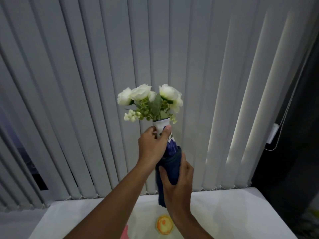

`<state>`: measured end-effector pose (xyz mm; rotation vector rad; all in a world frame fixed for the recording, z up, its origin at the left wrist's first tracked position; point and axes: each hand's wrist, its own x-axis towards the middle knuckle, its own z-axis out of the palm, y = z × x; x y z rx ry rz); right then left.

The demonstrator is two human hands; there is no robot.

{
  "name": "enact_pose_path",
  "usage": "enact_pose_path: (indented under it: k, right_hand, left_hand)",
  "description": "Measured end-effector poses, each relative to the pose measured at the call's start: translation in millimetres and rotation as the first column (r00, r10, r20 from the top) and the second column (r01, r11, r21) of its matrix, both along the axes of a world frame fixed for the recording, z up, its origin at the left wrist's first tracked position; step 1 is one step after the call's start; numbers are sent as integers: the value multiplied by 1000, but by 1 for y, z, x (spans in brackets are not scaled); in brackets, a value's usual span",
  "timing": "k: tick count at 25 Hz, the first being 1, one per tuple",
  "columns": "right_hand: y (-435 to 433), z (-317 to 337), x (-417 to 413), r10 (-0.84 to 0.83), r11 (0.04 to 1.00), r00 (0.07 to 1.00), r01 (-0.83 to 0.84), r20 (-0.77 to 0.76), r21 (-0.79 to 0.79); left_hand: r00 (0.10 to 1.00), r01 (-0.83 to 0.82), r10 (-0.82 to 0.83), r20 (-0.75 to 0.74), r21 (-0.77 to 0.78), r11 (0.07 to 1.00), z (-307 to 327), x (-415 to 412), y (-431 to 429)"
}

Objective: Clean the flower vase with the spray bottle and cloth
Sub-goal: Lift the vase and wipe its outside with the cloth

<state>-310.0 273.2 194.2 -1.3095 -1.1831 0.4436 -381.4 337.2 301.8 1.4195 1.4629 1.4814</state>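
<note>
Both bare forearms rise from the lower edge. The left hand [152,145] is raised higher, fingers and thumb curled in a pinch; the right hand [179,176], lower, is clenched, thumb pressed inward.

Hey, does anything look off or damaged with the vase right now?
Nothing stands out. The vase looks whole, with its flowers in place; the left hand grips its neck, and the right hand presses the cloth round its body.
</note>
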Motion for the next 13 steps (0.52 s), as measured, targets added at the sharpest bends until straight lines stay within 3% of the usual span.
enact_pose_path:
  k: [7,11,13]
  right_hand:
    - [30,52,27,228,973,973,-229,-43,-36]
    - [44,78,33,351,930,931,-359,-97,-78]
    - [45,73,36,360,902,903,-401,-233,-159]
  left_hand:
    - [925,308,-312,-218,-52,950,7,-20,9]
    - [922,384,-386,-29,-72,921,8,-22,9]
    - [927,374,-372,41,-46,926,10,-21,8]
